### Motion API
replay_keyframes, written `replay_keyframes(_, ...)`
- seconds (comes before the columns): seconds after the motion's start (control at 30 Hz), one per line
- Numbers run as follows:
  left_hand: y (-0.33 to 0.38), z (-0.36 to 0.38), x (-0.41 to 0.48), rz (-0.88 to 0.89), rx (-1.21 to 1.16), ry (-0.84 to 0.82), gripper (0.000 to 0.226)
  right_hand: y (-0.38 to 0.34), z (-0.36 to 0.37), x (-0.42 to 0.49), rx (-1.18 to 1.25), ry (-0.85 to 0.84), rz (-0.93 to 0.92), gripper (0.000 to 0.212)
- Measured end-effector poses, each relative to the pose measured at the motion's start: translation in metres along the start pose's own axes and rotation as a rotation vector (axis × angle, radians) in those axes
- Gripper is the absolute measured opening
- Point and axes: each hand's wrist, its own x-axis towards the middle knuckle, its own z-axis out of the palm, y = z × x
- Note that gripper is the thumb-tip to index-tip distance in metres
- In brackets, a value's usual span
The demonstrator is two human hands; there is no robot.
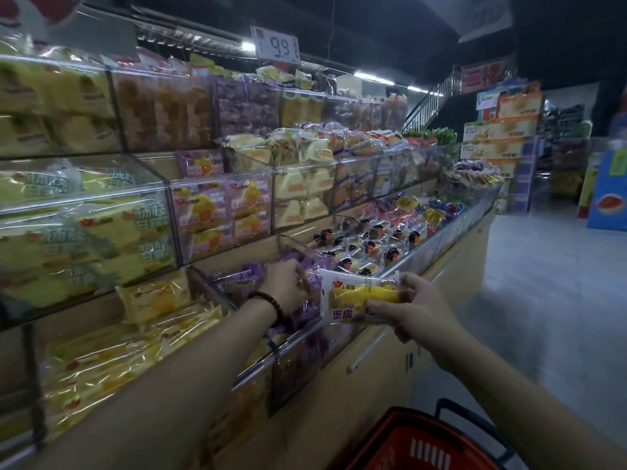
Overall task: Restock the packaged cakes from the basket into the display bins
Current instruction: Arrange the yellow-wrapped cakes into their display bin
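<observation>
1. My right hand (pixel 412 308) pinches a yellow cake packet (pixel 359 298): the thumb presses the near face at its right end and the fingers curl behind it. The packet sits level, label toward me, just above the front lip of the lowest bin row; I judge it is kept there ready for placing.

2. My left hand (pixel 286 288) reaches into the clear bin (pixel 291 340) of purple packets (pixel 314 278). Its fingers bend down among the wrappers; whether they grip one or only press them aside I cannot tell. A dark bead bracelet (pixel 271 305) sits at the wrist.

3. The yellow packet touches or just overlaps the purple stock at its left edge. I judge the left hand is making room or straightening the row before the packet goes in.

4. To the right, the next bin (pixel 400 262) holds packets with dark markings (pixel 369 247). To the left, a bin holds yellow packets (pixel 154 296) that look closest to mine, so the right destination needs checking.

5. The red basket (pixel 419 446) stands low at the bottom edge, near my right forearm. Its contents are not visible.

6. Risk: slippery wrappers may slide over the low front lip.
</observation>
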Motion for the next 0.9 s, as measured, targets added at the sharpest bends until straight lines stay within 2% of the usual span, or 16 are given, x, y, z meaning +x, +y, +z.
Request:
replay_keyframes(0.1,-0.004,-0.004,-0.003,-0.004,0.201,0.039,0.065,0.003,0.005,0.003,-0.012,-0.008,-0.001,0.036)
replay_keyframes(0.13,-0.003,-0.012,-0.006,-0.002,0.173,0.062,0.063,0.003,0.007,0.003,-0.016,-0.01,0.001,0.036)
replay_keyframes(0.2,0.005,-0.035,-0.014,0.027,-0.031,0.085,0.037,0.0,0.011,0.004,-0.019,-0.017,-0.006,0.037)
replay_keyframes(0.23,0.01,-0.048,-0.019,0.034,-0.154,0.055,0.023,-0.002,0.013,0.004,-0.02,-0.021,-0.013,0.037)
replay_keyframes(0.27,0.017,-0.062,-0.029,0.04,-0.243,-0.003,0.021,-0.006,0.015,0.004,-0.027,-0.028,-0.02,0.036)
replay_keyframes(0.37,0.032,-0.101,-0.064,0.018,-0.411,-0.256,0.048,-0.02,0.026,0.001,-0.028,-0.06,-0.047,0.032)
replay_keyframes(0.43,0.031,-0.117,-0.086,0.03,-0.425,-0.321,0.051,-0.031,0.034,-0.001,-0.021,-0.074,-0.063,0.033)
replay_keyframes(0.53,0.019,-0.135,-0.109,0.107,-0.405,-0.294,0.029,-0.047,0.05,-0.007,-0.025,-0.1,-0.088,0.03)
replay_keyframes(0.9,-0.057,-0.24,-0.175,0.013,-0.312,-0.097,0.034,-0.095,0.153,-0.02,0.038,-0.382,-0.12,0.021)
